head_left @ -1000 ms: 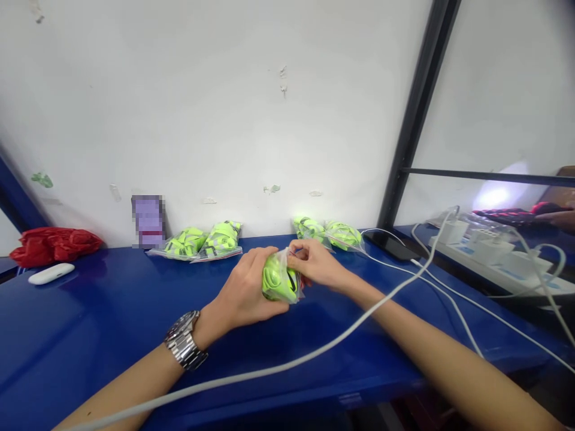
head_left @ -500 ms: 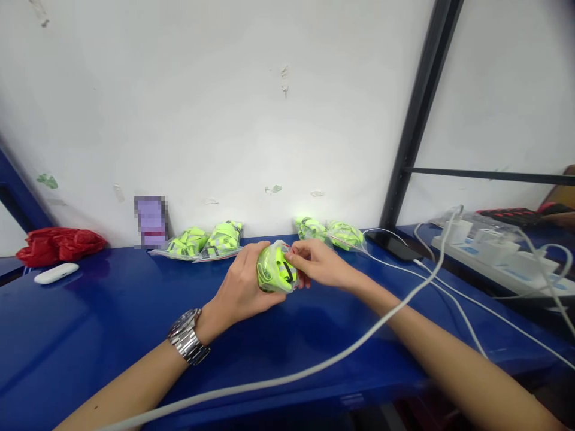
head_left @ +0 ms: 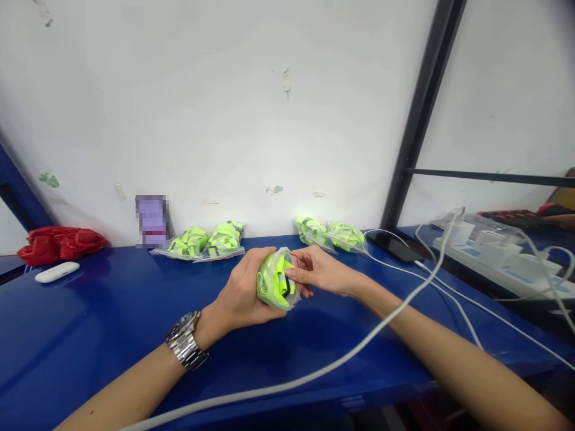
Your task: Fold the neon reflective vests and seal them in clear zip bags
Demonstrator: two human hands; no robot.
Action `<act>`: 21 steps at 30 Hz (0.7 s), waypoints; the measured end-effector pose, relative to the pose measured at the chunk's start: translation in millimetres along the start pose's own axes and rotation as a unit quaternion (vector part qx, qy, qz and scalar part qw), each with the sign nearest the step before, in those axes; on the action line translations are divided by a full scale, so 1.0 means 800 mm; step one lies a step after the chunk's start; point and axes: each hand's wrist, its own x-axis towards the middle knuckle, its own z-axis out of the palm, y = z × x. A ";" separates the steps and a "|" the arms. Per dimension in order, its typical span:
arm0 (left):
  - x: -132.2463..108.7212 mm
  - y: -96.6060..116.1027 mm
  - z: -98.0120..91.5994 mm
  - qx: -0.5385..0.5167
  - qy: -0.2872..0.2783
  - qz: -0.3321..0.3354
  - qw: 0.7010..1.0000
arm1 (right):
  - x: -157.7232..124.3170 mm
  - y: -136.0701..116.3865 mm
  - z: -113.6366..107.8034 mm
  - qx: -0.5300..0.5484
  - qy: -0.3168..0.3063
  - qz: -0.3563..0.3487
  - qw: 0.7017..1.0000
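Note:
My left hand (head_left: 240,292), with a metal watch (head_left: 185,347) on its wrist, wraps round a small clear bag of neon-green straps (head_left: 275,282) just above the blue table (head_left: 90,335). My right hand (head_left: 321,272) pinches the bag's right edge with thumb and fingers. Both hands are closed on the same bag at the middle of the table.
Filled bags of green straps lie against the wall: one pair (head_left: 204,240) to the left and another pair (head_left: 330,233) to the right. A red bag (head_left: 60,243) and a white case (head_left: 56,272) sit far left. White cables (head_left: 404,299), a phone (head_left: 395,246) and a power strip (head_left: 503,257) crowd the right.
The bag has turned slightly in my hands and my right fingers have shifted lower along its edge. Both hands stay in much the same place.

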 end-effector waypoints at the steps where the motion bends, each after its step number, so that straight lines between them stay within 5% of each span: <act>1: 0.000 0.001 0.000 -0.004 0.005 0.003 1.000 | 0.001 0.001 0.005 -0.004 0.009 -0.004 1.000; 16: 0.001 0.015 0.009 0.051 -0.053 0.149 0.986 | 0.013 0.038 0.030 -0.210 0.192 0.030 0.958; 21: -0.001 0.012 0.012 0.030 -0.021 0.086 0.996 | 0.016 0.029 0.023 -0.224 0.185 0.021 0.957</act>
